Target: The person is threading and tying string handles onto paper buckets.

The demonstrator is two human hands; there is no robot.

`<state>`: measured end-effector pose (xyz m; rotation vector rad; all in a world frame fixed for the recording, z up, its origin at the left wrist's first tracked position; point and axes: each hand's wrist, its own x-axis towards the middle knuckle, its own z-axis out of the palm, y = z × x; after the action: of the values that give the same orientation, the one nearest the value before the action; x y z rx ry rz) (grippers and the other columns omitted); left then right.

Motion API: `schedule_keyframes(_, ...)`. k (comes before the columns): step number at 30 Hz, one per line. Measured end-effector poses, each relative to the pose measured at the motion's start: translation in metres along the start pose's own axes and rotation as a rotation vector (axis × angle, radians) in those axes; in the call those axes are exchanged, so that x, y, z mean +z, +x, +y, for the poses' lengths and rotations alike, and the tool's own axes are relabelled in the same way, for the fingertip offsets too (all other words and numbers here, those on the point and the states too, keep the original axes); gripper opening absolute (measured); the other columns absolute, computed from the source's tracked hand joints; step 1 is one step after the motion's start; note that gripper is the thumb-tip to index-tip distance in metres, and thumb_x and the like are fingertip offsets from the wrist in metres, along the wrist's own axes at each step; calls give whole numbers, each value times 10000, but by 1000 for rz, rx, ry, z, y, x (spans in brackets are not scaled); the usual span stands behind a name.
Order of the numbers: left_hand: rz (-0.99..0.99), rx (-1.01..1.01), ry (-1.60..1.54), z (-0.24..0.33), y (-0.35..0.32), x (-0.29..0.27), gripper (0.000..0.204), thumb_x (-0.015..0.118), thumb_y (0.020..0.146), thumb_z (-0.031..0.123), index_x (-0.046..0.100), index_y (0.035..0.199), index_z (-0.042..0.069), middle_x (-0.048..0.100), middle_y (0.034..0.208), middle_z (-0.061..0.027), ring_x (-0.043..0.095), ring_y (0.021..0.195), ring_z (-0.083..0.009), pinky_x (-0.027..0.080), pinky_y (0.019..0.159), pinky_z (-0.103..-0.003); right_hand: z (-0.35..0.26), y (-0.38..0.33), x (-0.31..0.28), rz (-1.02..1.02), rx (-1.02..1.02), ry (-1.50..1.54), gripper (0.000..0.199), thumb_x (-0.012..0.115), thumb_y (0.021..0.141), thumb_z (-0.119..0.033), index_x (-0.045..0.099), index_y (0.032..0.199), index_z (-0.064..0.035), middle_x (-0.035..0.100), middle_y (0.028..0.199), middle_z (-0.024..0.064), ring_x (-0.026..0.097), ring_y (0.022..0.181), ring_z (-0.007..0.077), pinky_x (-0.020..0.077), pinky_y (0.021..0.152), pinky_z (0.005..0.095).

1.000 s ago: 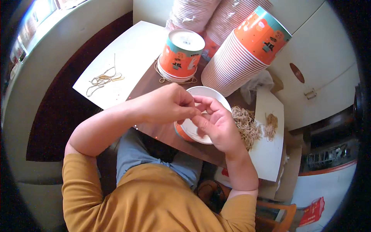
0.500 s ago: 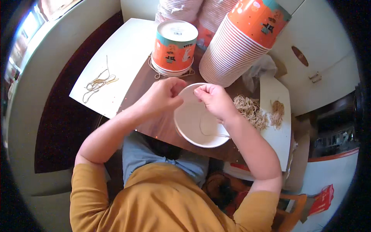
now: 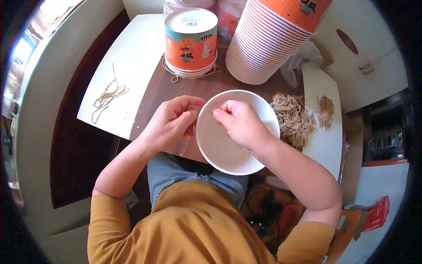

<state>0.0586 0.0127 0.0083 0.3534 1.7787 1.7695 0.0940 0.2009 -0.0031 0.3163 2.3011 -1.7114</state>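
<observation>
A white paper bowl [image 3: 228, 154] lies open side up at the near edge of the brown table, over my lap. My left hand [image 3: 169, 125] curls against the bowl's left rim, thumb and fingers pinched together there. My right hand [image 3: 241, 125] reaches over the far rim into the bowl, fingertips pinched at the rim close to the left hand's. Whether a thin string sits between the fingers is too small to tell.
An upturned orange printed cup [image 3: 191, 42] stands on a loop of string beyond the bowl. A tall leaning stack of orange cups [image 3: 270, 44] rises at the back right. Tan string piles [image 3: 292, 116] lie right of the bowl. A white sheet [image 3: 132, 53] holds a few strings [image 3: 105, 97].
The bowl now sits lower and flatter with its inside fully showing. Both hands stay pinched at its far-left rim, and my right hand has come further over the bowl.
</observation>
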Motion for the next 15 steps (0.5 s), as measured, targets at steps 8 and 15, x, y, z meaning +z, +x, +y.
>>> schedule_keyframes(8, 41, 107, 184, -8, 4, -1, 242, 528, 914, 69, 596, 1111, -55, 662, 873, -62, 607, 729, -76, 513, 655, -236, 12, 9, 15, 31, -97, 80, 216, 599, 890, -177, 645, 831, 26, 670, 749, 135, 637, 697, 195, 498, 652, 353)
schedule_keyframes(15, 20, 183, 332, -6, -1, -2, 226, 559, 917, 67, 627, 1097, -52, 678, 913, -70, 621, 815, -99, 527, 739, -261, 8, 4, 13, 52, -120, 23, 193, 603, 880, -149, 652, 833, 32, 676, 749, 153, 645, 684, 203, 501, 630, 352)
